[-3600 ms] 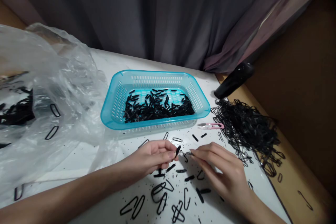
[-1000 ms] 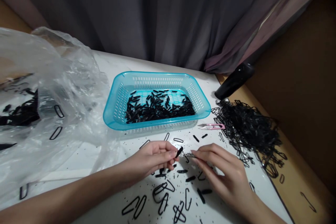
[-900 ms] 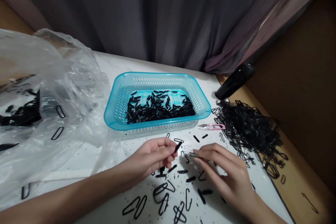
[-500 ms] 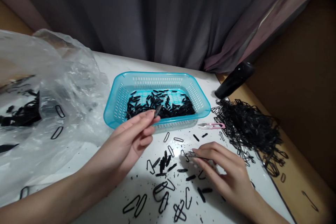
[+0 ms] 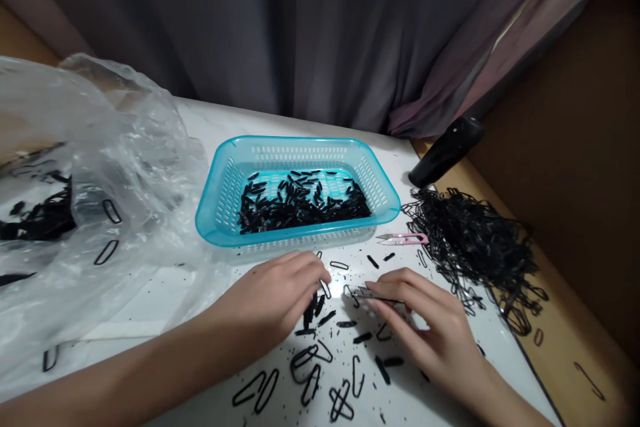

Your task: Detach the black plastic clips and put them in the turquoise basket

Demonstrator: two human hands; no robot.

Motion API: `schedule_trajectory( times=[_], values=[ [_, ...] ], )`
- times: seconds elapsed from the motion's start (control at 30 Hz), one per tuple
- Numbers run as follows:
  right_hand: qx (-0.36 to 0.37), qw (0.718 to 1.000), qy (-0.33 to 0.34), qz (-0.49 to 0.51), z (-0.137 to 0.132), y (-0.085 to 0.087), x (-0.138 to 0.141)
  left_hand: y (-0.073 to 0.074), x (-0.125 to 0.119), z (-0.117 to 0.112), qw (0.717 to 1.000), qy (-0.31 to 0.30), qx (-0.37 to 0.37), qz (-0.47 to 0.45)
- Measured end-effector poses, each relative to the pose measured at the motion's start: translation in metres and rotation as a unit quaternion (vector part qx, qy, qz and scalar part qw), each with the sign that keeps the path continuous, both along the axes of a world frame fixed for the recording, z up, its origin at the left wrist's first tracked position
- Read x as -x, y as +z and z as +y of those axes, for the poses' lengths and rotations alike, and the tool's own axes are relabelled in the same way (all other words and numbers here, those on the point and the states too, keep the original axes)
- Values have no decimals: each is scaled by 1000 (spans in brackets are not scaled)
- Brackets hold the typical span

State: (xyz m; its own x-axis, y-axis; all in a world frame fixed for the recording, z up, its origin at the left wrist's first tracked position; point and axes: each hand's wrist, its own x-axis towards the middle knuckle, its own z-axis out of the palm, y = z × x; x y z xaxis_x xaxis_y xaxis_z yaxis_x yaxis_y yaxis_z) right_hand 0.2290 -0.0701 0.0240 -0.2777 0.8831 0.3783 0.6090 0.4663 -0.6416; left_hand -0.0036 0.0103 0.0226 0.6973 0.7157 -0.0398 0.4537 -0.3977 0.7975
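Observation:
My left hand (image 5: 277, 290) lies palm down on the white table, fingers stretched toward a small cluster of short black pieces (image 5: 314, 307); nothing shows in it. My right hand (image 5: 425, 327) is closed in a pinch on a small metal cutter (image 5: 363, 293), whose tip points left toward the cluster. Behind both hands stands a turquoise basket (image 5: 300, 235) holding several short black pieces (image 5: 300, 203).
Black loops (image 5: 310, 380) and specks are scattered near the front edge. A tangled pile of black loops (image 5: 475, 247) lies at the right, with pink snips (image 5: 405, 238) beside it. A clear plastic bag (image 5: 100, 200) fills the left. A black handle (image 5: 445, 150) rests by the curtain.
My left hand carried a black piece up to the basket, then came back down empty to the cluster on the table. My right hand has stayed put with the cutter.

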Motion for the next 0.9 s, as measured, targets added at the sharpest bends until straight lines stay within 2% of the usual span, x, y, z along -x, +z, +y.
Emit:
schedule_trajectory(
  times=[0.07,0.2,0.33,0.5,0.57,0.63,0.67,0.77,0.9],
  values=[
    [-2,1000,-2,-1,0,0,0,-6,1,2,995,-39,-63,68],
    [-1,1000,1,0,-2,-1,-1,-7,1,5,975,-102,-116,161],
    [3,1000,3,2,-1,0,0,-6,1,6,968,-139,-134,160],
    [-1,1000,0,6,1,-1,1,-9,0,8,982,-117,-92,120],
    [-3,1000,-6,10,1,-1,0,-13,0,7,994,-84,-32,64],
    [-8,1000,-16,14,1,-1,-1,-17,0,5,997,-20,79,-11],
    [-13,1000,-19,14,0,-1,-1,-19,0,3,988,15,147,-53],
    [-32,999,-20,6,-1,-1,0,-24,0,-1,925,104,322,-174],
    [-55,998,-20,-12,-2,-3,3,-26,-4,-5,841,172,441,-262]
  ],
)
